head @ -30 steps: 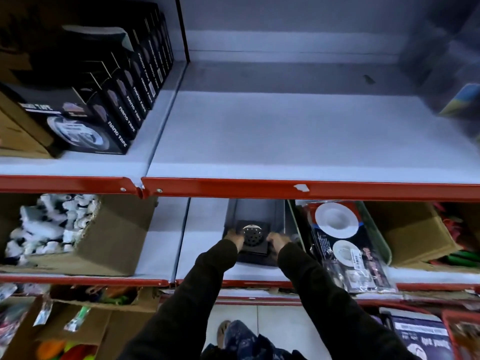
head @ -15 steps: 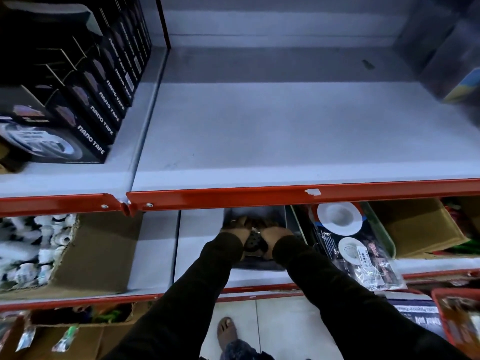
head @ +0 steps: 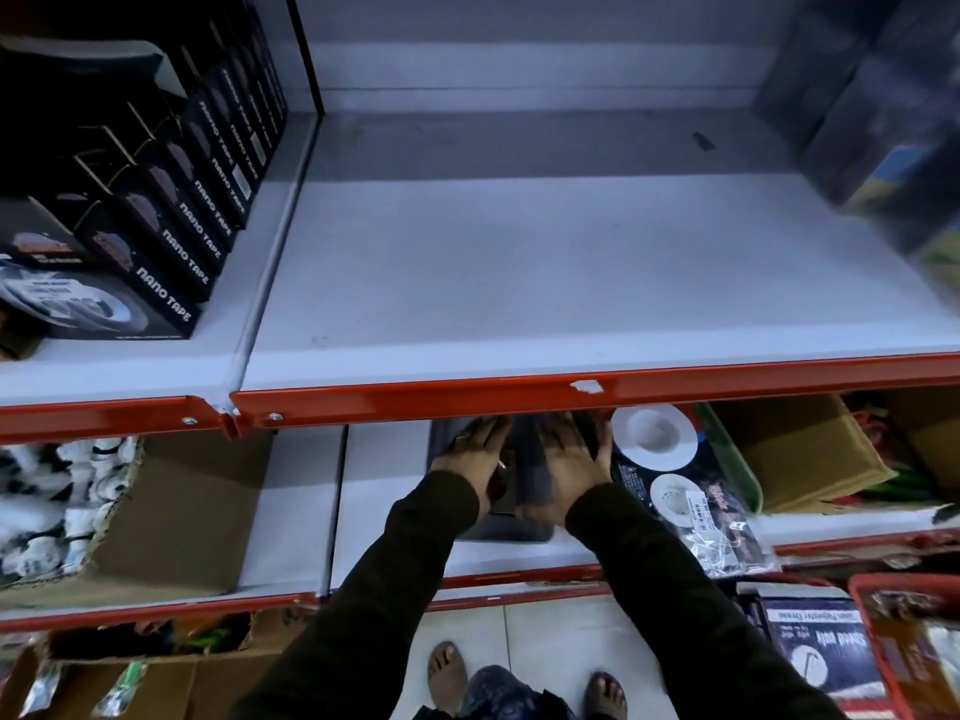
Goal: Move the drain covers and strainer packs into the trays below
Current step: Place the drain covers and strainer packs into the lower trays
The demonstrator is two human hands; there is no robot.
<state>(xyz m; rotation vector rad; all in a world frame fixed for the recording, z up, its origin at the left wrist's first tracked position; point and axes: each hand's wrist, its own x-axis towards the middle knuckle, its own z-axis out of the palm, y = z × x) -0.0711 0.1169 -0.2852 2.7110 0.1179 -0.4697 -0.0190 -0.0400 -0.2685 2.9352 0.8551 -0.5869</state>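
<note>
Left hand (head: 475, 459), right hand (head: 569, 472) flank dark drain covers (head: 535, 475) in tray (head: 441, 444).

This is a shop; red-edged metal shelves (head: 519, 283) carry rows of identical "NANO TAPE" boxes (head: 171, 241); under these shelves stand cardboard cartons (head: 182, 511) of packed goods, some with barcode labels.

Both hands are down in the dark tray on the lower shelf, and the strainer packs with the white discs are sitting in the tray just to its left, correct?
Not quite. The head view shows the left hand and right hand in the dark tray on the lower shelf, but the strainer packs with the white discs lie in the green tray to its right, not its left.
</note>
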